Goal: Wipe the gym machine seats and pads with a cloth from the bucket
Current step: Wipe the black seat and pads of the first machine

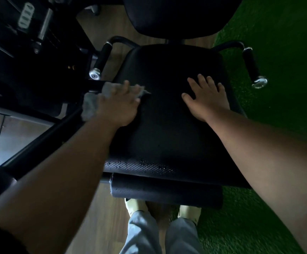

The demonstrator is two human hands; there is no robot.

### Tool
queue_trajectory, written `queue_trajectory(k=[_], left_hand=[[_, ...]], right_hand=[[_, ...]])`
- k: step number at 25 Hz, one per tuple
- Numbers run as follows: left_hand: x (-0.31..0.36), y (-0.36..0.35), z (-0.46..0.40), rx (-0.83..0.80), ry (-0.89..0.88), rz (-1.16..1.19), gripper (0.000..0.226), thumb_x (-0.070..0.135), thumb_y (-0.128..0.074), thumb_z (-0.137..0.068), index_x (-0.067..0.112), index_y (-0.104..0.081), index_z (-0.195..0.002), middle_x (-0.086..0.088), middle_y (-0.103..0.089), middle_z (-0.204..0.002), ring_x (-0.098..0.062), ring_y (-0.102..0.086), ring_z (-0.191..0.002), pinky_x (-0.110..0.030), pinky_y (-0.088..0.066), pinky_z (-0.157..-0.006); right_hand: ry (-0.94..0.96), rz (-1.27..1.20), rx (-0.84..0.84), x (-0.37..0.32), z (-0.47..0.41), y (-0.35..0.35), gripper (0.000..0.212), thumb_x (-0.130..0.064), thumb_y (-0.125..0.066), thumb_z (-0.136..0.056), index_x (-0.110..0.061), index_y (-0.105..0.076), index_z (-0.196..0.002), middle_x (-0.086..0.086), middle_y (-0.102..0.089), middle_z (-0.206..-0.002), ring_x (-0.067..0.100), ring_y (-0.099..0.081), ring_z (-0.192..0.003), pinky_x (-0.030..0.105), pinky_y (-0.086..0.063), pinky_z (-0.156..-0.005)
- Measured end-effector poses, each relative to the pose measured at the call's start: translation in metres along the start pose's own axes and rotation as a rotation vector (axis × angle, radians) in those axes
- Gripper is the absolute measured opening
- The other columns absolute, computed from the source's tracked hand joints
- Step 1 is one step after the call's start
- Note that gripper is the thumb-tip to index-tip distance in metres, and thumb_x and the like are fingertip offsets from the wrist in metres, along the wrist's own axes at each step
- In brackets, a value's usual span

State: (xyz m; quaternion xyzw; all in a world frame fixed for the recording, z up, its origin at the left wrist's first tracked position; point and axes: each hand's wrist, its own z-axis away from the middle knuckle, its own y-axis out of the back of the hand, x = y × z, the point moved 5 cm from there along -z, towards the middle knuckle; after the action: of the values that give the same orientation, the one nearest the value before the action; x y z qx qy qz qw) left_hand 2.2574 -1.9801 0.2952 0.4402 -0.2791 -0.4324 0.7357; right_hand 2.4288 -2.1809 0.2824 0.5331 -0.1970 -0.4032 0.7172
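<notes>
Left hand (118, 107), arm extended, presses a grey cloth (94, 101) under its palm and closed fingers at the left edge of the black seat (167, 125). Right of that grip, the right hand (205, 99) lies flat, fingers spread, holding nothing. Beyond both, a back pad (176, 15) and two side handles. Wooden floor (103, 208) left, green turf (277, 52) right.
</notes>
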Motion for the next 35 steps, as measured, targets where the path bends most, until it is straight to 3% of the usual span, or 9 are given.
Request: queue_trajectory(k=[5, 11, 14, 19, 22, 26, 28, 32, 35], left_hand=[[0.075, -0.002, 0.098, 0.095, -0.338, 0.052, 0.055, 0.051, -0.018, -0.102, 0.046, -0.007, -0.156, 0.016, -0.003, -0.166, -0.017, -0.002, -0.154, -0.058, -0.008, -0.118], [-0.058, -0.006, 0.047, 0.011, -0.011, 0.086, 0.074, 0.063, -0.012, -0.088, 0.036, -0.019, -0.157, 0.003, -0.005, -0.168, -0.031, -0.003, -0.153, -0.062, -0.014, -0.119], [-0.019, 0.006, -0.014, -0.051, -0.026, -0.014, 0.063, 0.047, -0.034, -0.101, 0.028, -0.016, -0.158, -0.002, 0.011, -0.167, -0.037, 0.008, -0.152, -0.068, -0.012, -0.116], [0.080, -0.001, 0.077, 0.137, -0.286, 0.017, 0.053, 0.052, -0.016, -0.102, 0.050, -0.004, -0.154, 0.013, -0.002, -0.167, -0.023, -0.002, -0.154, -0.063, -0.009, -0.118], [0.006, -0.015, 0.132, 0.252, -0.133, 0.030, 0.058, 0.055, -0.014, -0.095, 0.051, -0.009, -0.154, 0.017, -0.001, -0.164, -0.022, -0.006, -0.154, -0.058, -0.012, -0.118], [-0.084, -0.030, 0.089, 0.168, -0.212, -0.036, 0.048, 0.019, -0.046, -0.087, -0.008, -0.043, -0.127, -0.024, -0.033, -0.151, -0.063, -0.040, -0.129, -0.078, -0.040, -0.090], [-0.079, -0.022, 0.076, 0.236, -0.177, -0.016, 0.048, 0.013, -0.053, -0.083, -0.017, -0.050, -0.120, -0.036, -0.041, -0.144, -0.066, -0.045, -0.122, -0.078, -0.044, -0.086], [-0.039, -0.028, 0.150, 0.294, 0.061, 0.179, 0.063, 0.052, -0.011, -0.095, 0.040, -0.020, -0.156, 0.013, -0.008, -0.164, -0.020, -0.007, -0.153, -0.052, -0.014, -0.120], [-0.048, -0.050, 0.196, 0.278, 0.034, 0.161, 0.055, 0.050, -0.014, -0.100, 0.046, -0.011, -0.155, 0.015, -0.003, -0.165, -0.015, 0.003, -0.153, -0.050, -0.008, -0.120]], right_hand=[[-0.015, 0.023, -0.026, 0.001, -0.001, 0.000, 0.067, -0.065, -0.020, -0.099, -0.038, -0.007, -0.159, -0.003, 0.001, -0.169, 0.023, 0.002, -0.155, 0.049, -0.002, -0.124], [-0.011, 0.009, -0.006, 0.000, 0.001, 0.000, 0.068, -0.065, -0.019, -0.097, -0.038, -0.007, -0.158, -0.003, 0.000, -0.169, 0.023, 0.001, -0.155, 0.048, -0.002, -0.124], [-0.008, 0.014, 0.005, 0.000, 0.000, 0.001, 0.068, -0.065, -0.020, -0.098, -0.038, -0.007, -0.158, -0.003, -0.001, -0.169, 0.023, 0.001, -0.155, 0.048, -0.002, -0.124], [-0.016, 0.038, -0.021, 0.001, -0.001, 0.000, 0.067, -0.064, -0.021, -0.098, -0.038, -0.007, -0.158, -0.003, -0.001, -0.169, 0.023, 0.000, -0.155, 0.048, -0.003, -0.124], [-0.003, 0.030, -0.009, 0.000, -0.001, 0.001, 0.067, -0.064, -0.020, -0.098, -0.038, -0.008, -0.158, -0.003, -0.002, -0.168, 0.023, 0.000, -0.155, 0.048, -0.003, -0.124], [0.011, 0.022, -0.012, 0.001, 0.001, 0.000, 0.067, -0.063, -0.020, -0.098, -0.036, -0.009, -0.159, -0.002, -0.002, -0.169, 0.024, -0.001, -0.155, 0.049, -0.003, -0.124], [0.030, 0.013, -0.032, -0.001, 0.000, 0.001, 0.067, -0.063, -0.019, -0.099, -0.035, -0.008, -0.159, 0.000, -0.001, -0.169, 0.025, 0.000, -0.155, 0.049, -0.003, -0.124], [0.063, -0.002, -0.101, -0.004, 0.029, 0.005, 0.063, -0.055, -0.016, -0.103, -0.032, -0.003, -0.160, 0.002, 0.003, -0.169, 0.026, 0.002, -0.155, 0.048, -0.004, -0.124], [0.082, 0.017, -0.093, -0.001, 0.098, -0.001, 0.059, -0.049, -0.013, -0.104, -0.032, -0.002, -0.160, 0.000, 0.003, -0.169, 0.023, 0.001, -0.155, 0.047, -0.005, -0.124]])
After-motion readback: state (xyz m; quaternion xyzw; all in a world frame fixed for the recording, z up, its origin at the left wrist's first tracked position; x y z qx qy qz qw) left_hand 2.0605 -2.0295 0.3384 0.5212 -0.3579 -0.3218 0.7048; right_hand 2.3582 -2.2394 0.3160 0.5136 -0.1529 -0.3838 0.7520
